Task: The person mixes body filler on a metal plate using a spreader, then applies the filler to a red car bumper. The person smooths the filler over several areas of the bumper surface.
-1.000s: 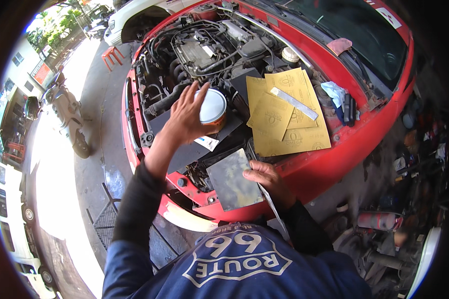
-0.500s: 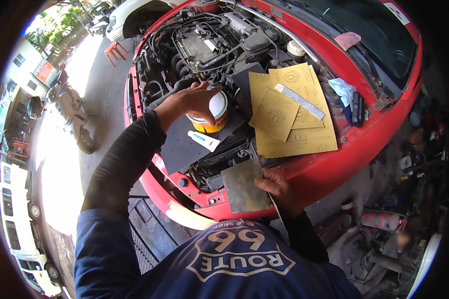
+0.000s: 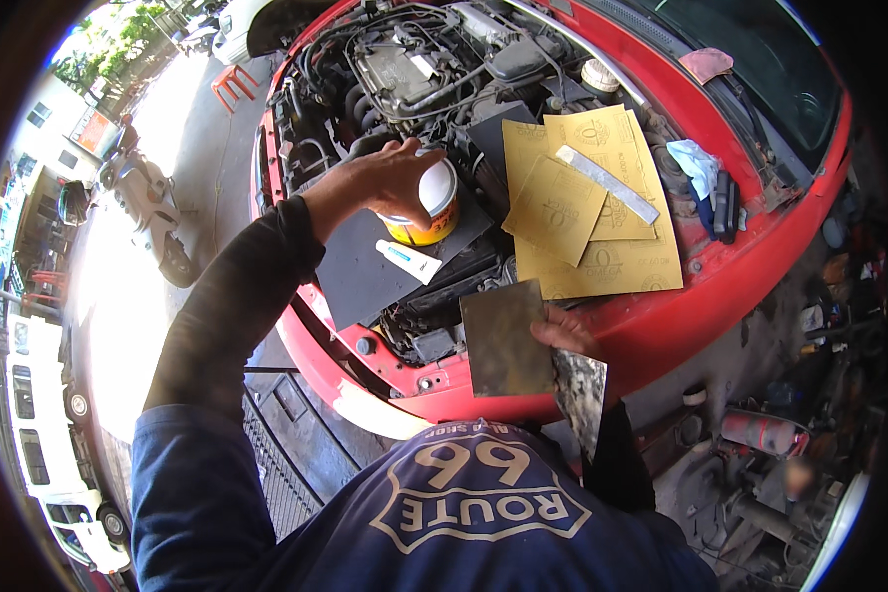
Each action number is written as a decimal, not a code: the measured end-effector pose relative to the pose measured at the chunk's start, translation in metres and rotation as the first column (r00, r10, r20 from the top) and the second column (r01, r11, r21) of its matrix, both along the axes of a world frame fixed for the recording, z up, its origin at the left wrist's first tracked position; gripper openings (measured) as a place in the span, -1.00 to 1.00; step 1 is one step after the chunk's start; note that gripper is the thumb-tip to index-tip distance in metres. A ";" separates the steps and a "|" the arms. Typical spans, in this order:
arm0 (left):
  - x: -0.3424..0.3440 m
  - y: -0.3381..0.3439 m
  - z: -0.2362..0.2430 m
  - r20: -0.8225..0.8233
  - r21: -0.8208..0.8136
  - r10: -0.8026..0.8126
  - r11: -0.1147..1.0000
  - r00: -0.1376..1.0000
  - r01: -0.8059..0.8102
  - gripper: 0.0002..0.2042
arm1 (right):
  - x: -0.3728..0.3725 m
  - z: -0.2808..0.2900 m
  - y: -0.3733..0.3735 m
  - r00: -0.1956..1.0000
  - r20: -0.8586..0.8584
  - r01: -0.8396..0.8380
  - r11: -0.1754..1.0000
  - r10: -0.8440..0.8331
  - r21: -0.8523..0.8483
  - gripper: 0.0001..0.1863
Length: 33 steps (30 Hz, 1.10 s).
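A round can (image 3: pixel 436 223) with a white top and a yellow lower part stands on a dark sheet (image 3: pixel 350 281) over the engine bay. My left hand (image 3: pixel 383 182) reaches across its top, fingers and thumb curled round the upper rim. Beside the can lies a white tube (image 3: pixel 407 261) with a blue mark. My right hand (image 3: pixel 570 332) holds a flat, dull grey metal plate (image 3: pixel 503 340) by its edge, near the car's front. A second thin piece (image 3: pixel 582 390), mottled and stained, sticks out below the same hand.
Yellowish sandpaper sheets (image 3: pixel 602 276), with a pale strip (image 3: pixel 607 185) across them, lie over the right of the red car's (image 3: pixel 661 335) engine bay. A cloth (image 3: pixel 696 168) and a black object (image 3: pixel 726 207) lie farther right. Clutter (image 3: pixel 760 434) covers the floor at right.
The right hand has turned and moved slightly right with the plate, so the stained second piece now shows its face. My left hand stays at the can's top; the view has shifted a little.
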<state>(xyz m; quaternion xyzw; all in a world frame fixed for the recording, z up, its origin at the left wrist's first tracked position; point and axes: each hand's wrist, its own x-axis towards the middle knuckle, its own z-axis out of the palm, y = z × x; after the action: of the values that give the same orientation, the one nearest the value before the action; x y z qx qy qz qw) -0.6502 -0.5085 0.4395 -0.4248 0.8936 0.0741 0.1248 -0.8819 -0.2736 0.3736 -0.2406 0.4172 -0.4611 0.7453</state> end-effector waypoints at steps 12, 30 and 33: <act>-0.001 -0.004 -0.008 0.040 0.048 0.136 0.989 0.990 -0.138 0.25 | -0.195 0.079 -0.086 0.783 -0.535 0.105 0.915 -0.317 -0.389 -0.67; 0.004 -0.004 -0.011 -0.101 -0.071 0.031 0.997 0.994 -0.038 0.17 | -0.007 0.052 -0.106 0.407 -0.846 -0.429 0.746 -0.345 -0.510 -0.48; -0.005 -0.008 -0.006 -0.154 -0.035 -0.010 0.999 0.988 0.005 0.15 | -0.028 0.045 -0.109 0.262 -0.777 -0.266 0.731 -0.573 -0.629 -0.55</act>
<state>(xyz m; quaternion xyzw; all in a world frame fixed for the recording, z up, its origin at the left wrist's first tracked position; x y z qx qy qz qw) -0.6547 -0.5160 0.4334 -0.4166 0.9033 0.0908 0.0484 -0.9095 -0.3822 0.4182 -0.6637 0.6071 -0.4113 0.1477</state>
